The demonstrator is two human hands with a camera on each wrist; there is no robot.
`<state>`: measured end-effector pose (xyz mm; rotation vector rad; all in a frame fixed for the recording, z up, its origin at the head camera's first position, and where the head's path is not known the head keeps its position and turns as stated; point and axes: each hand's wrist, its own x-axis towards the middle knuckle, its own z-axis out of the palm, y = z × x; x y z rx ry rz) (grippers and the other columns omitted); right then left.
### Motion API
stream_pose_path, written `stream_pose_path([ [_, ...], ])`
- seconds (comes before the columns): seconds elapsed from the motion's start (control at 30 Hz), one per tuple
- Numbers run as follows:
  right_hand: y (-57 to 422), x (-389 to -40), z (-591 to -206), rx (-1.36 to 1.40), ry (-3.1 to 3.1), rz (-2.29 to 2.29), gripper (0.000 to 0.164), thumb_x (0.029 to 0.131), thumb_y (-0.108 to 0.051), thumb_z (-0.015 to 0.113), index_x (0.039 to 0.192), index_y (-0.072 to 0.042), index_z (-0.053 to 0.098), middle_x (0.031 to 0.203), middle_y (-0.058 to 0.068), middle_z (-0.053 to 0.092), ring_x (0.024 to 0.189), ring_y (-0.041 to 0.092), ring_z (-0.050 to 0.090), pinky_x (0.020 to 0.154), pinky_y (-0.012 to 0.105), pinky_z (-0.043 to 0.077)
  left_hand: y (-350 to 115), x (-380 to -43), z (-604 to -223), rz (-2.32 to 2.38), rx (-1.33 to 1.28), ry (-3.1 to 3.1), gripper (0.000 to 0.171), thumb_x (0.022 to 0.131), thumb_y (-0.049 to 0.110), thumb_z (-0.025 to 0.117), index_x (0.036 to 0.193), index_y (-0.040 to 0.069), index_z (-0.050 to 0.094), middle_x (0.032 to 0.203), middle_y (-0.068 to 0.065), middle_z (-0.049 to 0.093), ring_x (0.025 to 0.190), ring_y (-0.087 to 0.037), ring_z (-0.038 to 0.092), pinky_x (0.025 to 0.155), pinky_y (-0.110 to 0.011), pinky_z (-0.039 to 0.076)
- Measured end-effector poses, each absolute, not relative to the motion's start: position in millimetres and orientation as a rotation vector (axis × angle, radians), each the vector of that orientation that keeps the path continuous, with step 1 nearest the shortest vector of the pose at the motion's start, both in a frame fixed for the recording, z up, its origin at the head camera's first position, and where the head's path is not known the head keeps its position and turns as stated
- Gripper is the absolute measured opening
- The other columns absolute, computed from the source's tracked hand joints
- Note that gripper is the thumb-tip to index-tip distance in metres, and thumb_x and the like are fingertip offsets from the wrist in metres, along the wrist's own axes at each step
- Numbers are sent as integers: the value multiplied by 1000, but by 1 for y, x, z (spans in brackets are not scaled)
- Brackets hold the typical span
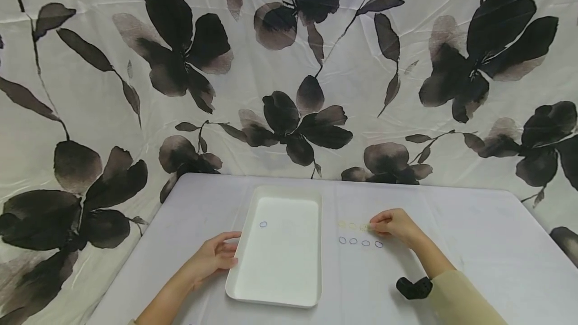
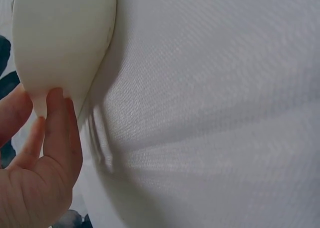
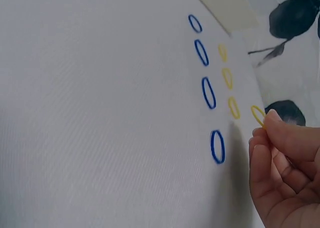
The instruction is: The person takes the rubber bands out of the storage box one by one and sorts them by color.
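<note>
My left hand (image 1: 214, 255) touches the left side of a white tray (image 1: 316, 245), its fingertips against the outer wall, as the left wrist view shows the tray's wall (image 2: 65, 38) from close by. A single blue ring (image 1: 264, 224) lies inside the tray. Right of the tray, my right hand (image 1: 394, 223) pinches a yellow ring (image 3: 257, 115) between thumb and fingers, at the end of a row of yellow rings (image 3: 227, 78). Nearer to me, a row of several blue rings (image 3: 208, 93) runs beside them on the cloth.
A white cloth (image 1: 487, 234) covers the table. Behind it hangs a white sheet with dark flowers (image 1: 289, 124). A black device (image 1: 415, 288) is at my right wrist, by the beige sleeve (image 1: 462, 297). In the right wrist view the tray's edge (image 3: 225, 8) shows at the top.
</note>
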<state>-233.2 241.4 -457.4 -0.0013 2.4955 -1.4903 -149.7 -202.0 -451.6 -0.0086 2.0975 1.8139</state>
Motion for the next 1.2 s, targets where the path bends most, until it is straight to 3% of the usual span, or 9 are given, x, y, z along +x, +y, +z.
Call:
stream_pose_path([
  [0.3,248,-237,-465,96,2572,-1412,9,81,-2,69,87,5,68,71,2,61,64,13,54,57,23,49,-205,-154,-454,1827,64,2056,73,81,-3,68,140,-8,26,119,-25,53,100,-28,60,81,-38,52],
  [0.8,249,-240,-453,1,2663,-1317,10,80,-2,69,87,5,68,73,4,61,66,16,52,59,28,47,-204,-151,-451,1835,57,2060,71,80,-4,67,140,-8,28,119,-27,52,101,-29,60,82,-40,52],
  [1.2,211,-262,-428,-143,2647,-1396,14,80,0,67,92,7,66,67,2,53,63,15,48,57,27,44,-204,-151,-449,1824,36,2075,69,80,-4,66,139,-6,30,119,-26,52,101,-29,59,82,-40,52],
])
